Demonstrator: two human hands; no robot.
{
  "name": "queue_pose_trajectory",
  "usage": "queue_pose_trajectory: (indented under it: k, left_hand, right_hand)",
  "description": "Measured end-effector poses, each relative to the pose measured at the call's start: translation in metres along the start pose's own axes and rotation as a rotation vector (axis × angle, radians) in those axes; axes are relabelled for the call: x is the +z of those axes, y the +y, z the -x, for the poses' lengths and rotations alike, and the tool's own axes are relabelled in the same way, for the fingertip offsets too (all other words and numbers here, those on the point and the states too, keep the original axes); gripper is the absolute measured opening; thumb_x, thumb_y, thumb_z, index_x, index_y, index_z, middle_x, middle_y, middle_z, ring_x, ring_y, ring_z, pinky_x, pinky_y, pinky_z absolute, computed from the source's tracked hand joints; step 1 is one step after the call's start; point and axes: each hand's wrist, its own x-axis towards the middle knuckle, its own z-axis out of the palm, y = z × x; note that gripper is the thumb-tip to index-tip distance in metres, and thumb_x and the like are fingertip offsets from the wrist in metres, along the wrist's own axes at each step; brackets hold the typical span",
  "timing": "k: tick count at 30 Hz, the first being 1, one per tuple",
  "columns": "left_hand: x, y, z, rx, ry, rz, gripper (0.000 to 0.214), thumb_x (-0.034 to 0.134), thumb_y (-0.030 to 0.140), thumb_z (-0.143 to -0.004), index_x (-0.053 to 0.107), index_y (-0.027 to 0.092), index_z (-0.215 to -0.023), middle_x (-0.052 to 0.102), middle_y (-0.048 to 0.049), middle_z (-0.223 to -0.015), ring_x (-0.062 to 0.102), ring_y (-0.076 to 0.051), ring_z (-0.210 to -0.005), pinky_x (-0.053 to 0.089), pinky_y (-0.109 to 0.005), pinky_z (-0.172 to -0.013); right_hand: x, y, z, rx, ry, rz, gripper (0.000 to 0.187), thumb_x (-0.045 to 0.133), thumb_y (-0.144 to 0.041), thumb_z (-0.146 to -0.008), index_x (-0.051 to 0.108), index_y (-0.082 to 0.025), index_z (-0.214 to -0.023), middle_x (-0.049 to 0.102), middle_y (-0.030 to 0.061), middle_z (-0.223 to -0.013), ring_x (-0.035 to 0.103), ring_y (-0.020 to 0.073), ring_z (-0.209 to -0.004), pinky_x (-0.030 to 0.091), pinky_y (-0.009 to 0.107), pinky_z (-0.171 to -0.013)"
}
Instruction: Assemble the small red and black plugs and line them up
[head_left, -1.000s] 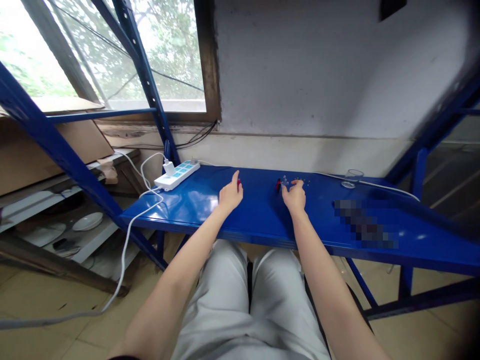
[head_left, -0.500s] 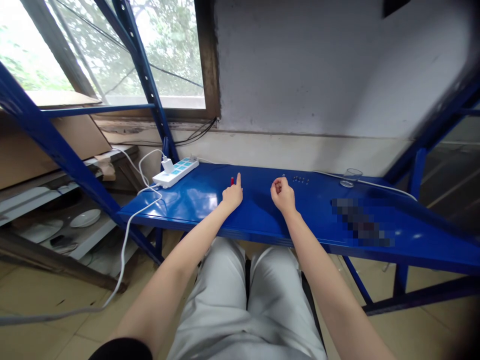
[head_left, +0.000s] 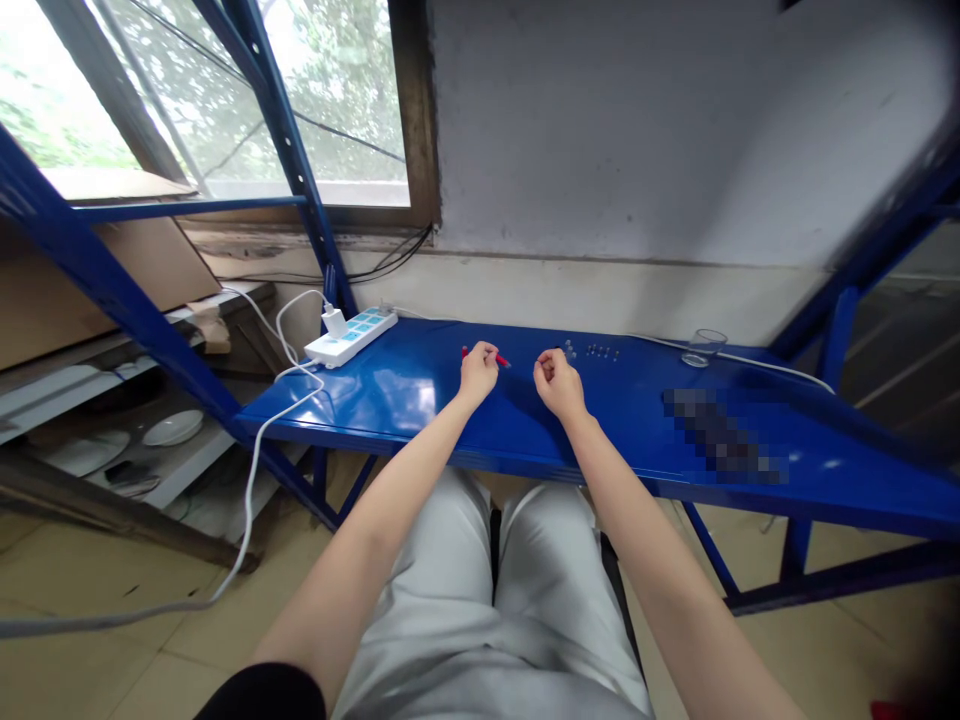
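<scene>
My left hand (head_left: 477, 378) is over the middle of the blue tabletop, its fingers closed on a slim red stick (head_left: 503, 361) that pokes out to the right. Another bit of red (head_left: 464, 352) shows at the left side of this hand; whether it is a separate piece I cannot tell. Just to the right, my right hand (head_left: 560, 385) is closed in a pinch with the fingertips curled in. What it holds, if anything, is hidden. Beyond its fingers lie small clear pieces (head_left: 570, 350). Several tiny pieces (head_left: 602, 352) sit in short rows farther right.
A white power strip (head_left: 352, 337) with a plug and cable lies at the table's left end. Toward the right stand a clear glass cup (head_left: 703, 347) and a blurred-out dark object (head_left: 724, 437). A white cable runs along the back edge, and blue rack posts rise at both sides.
My left hand has gone from a pointing finger to a closed grip, with red now showing at its right. My right hand has shifted slightly left, uncovering more clear pieces.
</scene>
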Motion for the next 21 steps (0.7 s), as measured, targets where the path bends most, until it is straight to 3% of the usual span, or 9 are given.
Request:
queue_pose_trajectory:
  k: [4,7,12,21]
  left_hand:
    - [0.008,0.007,0.003,-0.154,-0.032,0.439,0.01,0.042,0.017,-0.086,0.051,0.015,-0.088,0.05,0.0049,-0.058,0.04,-0.004,-0.036,0.032,-0.019,-0.043]
    - [0.008,0.011,0.012,-0.185,-0.132,0.59,0.009,0.043,0.017,-0.085,0.051,0.014,-0.088,0.049,0.0052,-0.058,0.042,-0.003,-0.035,0.028,-0.017,-0.039]
    - [0.002,0.012,0.023,-0.183,-0.219,0.647,0.008,0.046,0.017,-0.085,0.051,0.014,-0.089,0.051,0.0044,-0.06,0.045,-0.003,-0.035,0.025,-0.016,-0.036]
    - [0.0,0.012,0.023,-0.178,-0.204,0.633,0.008,0.047,0.018,-0.085,0.051,0.014,-0.091,0.053,0.0047,-0.062,0.045,-0.002,-0.036,0.027,-0.016,-0.037]
  right_hand:
    - [0.004,0.0,-0.002,0.087,-0.113,0.042,0.034,0.028,-0.044,-0.091,0.05,-0.02,-0.1,0.062,0.0058,-0.078,0.057,0.0177,-0.065,0.035,0.025,-0.057]
    - [0.007,0.002,-0.003,0.106,-0.175,0.063,0.04,0.022,-0.047,-0.092,0.053,-0.021,-0.093,0.064,0.0076,-0.082,0.059,0.0196,-0.07,0.036,0.026,-0.059]
    - [0.011,0.005,-0.002,0.052,-0.171,-0.003,0.042,0.021,-0.045,-0.093,0.054,-0.021,-0.083,0.064,0.0058,-0.076,0.059,0.0172,-0.067,0.038,0.025,-0.063]
    - [0.013,0.004,-0.002,0.021,-0.136,-0.068,0.03,0.029,-0.041,-0.09,0.05,-0.021,-0.08,0.062,0.0057,-0.074,0.058,0.0176,-0.065,0.038,0.026,-0.061]
